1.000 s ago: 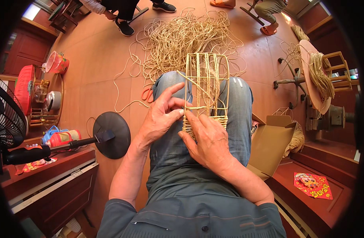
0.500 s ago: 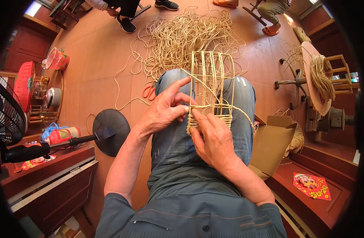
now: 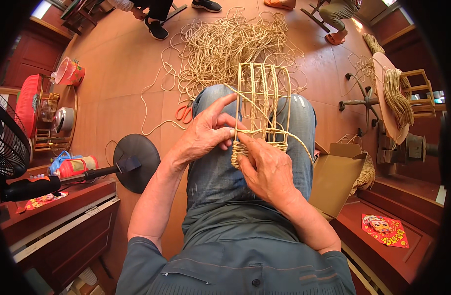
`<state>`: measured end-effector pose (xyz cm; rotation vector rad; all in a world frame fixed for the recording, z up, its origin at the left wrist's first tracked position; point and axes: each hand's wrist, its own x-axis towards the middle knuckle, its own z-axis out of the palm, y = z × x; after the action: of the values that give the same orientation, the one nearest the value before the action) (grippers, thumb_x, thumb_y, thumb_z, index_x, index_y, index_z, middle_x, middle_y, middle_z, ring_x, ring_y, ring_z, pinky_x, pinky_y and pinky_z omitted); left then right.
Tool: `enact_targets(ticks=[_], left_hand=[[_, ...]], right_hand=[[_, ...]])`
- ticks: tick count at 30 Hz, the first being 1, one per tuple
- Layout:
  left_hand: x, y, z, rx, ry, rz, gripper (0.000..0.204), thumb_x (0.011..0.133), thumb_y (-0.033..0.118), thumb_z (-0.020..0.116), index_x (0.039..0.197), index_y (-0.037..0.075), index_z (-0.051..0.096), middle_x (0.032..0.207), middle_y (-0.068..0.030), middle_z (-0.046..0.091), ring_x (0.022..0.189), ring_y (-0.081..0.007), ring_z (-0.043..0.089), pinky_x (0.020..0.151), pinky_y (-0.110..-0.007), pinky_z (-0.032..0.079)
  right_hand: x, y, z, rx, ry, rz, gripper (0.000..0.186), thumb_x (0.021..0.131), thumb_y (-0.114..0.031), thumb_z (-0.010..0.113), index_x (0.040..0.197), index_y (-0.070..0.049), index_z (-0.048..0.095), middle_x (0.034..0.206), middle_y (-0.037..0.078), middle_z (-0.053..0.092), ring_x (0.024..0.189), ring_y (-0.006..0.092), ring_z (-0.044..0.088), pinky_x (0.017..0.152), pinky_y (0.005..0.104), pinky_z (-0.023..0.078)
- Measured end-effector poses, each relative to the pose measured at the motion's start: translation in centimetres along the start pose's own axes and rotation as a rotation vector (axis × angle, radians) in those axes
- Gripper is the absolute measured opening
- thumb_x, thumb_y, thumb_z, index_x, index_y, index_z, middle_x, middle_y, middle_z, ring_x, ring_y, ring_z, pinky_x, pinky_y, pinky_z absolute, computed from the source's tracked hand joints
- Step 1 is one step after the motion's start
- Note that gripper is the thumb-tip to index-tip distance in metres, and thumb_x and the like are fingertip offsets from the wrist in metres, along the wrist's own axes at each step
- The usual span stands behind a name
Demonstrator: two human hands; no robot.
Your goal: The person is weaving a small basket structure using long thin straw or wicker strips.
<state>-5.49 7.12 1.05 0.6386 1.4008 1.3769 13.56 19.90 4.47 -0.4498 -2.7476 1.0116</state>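
A half-woven straw-cord frame [image 3: 288, 81] with upright rods lies over my jean-clad thighs, its woven rows at the near end. My left hand [image 3: 206, 132] is at the frame's left edge, index finger stretched along the outer rod, thumb and other fingers closed on it where the cord crosses. My right hand [image 3: 270, 172] grips the woven end, index fingertip by the left thumb and thumb against the lower rows. A loose twisted straw cord [image 3: 300, 141] runs across the rods and off past my right knee. What lies between the fingertips is partly hidden.
A big heap of straw cord [image 3: 230, 44] covers the floor ahead, with orange-handled scissors [image 3: 183, 113] nearer. An open cardboard box [image 3: 336, 174] stands right; a fan [image 3: 12, 142] and a round black base [image 3: 137, 162] are left. Other people's feet [image 3: 156, 30] show at the far edge.
My right hand has shifted slightly, its fingers drawn closer together at the left rod. The loose cord's end at the right has moved a little; my left hand stays nearly still.
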Motion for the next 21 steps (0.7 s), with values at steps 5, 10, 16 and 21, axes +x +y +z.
enact_targets(ticks=[5, 10, 16, 21], left_hand=[[0.0, -0.2, 0.7, 0.01, 0.022, 0.01, 0.087, 0.103, 0.003, 0.063, 0.18, 0.007, 0.021, 0.118, -0.0084, 0.074, 0.079, -0.0079, 0.064, 0.07, -0.024, 0.058], [-0.8, -1.7, 3.2, -0.034, 0.206, 0.134, 0.078, 0.102, -0.002, 0.055, 0.175, 0.005, 0.031, 0.114, -0.006, 0.068, 0.074, -0.0056, 0.06, 0.062, -0.022, 0.054], [-1.3, -3.2, 5.6, -0.161, 0.423, 0.177, 0.068, 0.103, -0.005, 0.055, 0.168, 0.002, 0.039, 0.113, -0.0058, 0.065, 0.073, -0.0048, 0.058, 0.063, -0.022, 0.052], [-2.6, -3.1, 6.5, -0.308, 0.503, 0.109, 0.057, 0.105, -0.004, 0.057, 0.16, 0.0, 0.044, 0.113, -0.0052, 0.065, 0.073, -0.0047, 0.055, 0.062, -0.022, 0.05]], right_hand=[[-0.4, 0.0, 0.5, -0.001, 0.036, -0.019, 0.046, 0.096, -0.011, 0.076, 0.141, -0.007, 0.07, 0.096, 0.014, 0.067, 0.085, 0.0366, 0.071, 0.077, 0.0488, 0.058], [-0.4, 0.0, 0.9, -0.023, 0.123, -0.072, 0.044, 0.096, -0.005, 0.077, 0.139, -0.003, 0.07, 0.086, 0.012, 0.061, 0.075, 0.0322, 0.066, 0.072, 0.0457, 0.054], [-0.4, 0.1, 1.0, -0.012, 0.13, -0.085, 0.042, 0.098, -0.005, 0.077, 0.139, -0.001, 0.069, 0.087, 0.013, 0.061, 0.075, 0.031, 0.066, 0.072, 0.0454, 0.054], [-0.4, 0.2, 1.0, -0.016, 0.141, -0.087, 0.039, 0.098, -0.007, 0.079, 0.136, -0.002, 0.071, 0.086, 0.012, 0.062, 0.074, 0.0304, 0.066, 0.071, 0.0448, 0.054]])
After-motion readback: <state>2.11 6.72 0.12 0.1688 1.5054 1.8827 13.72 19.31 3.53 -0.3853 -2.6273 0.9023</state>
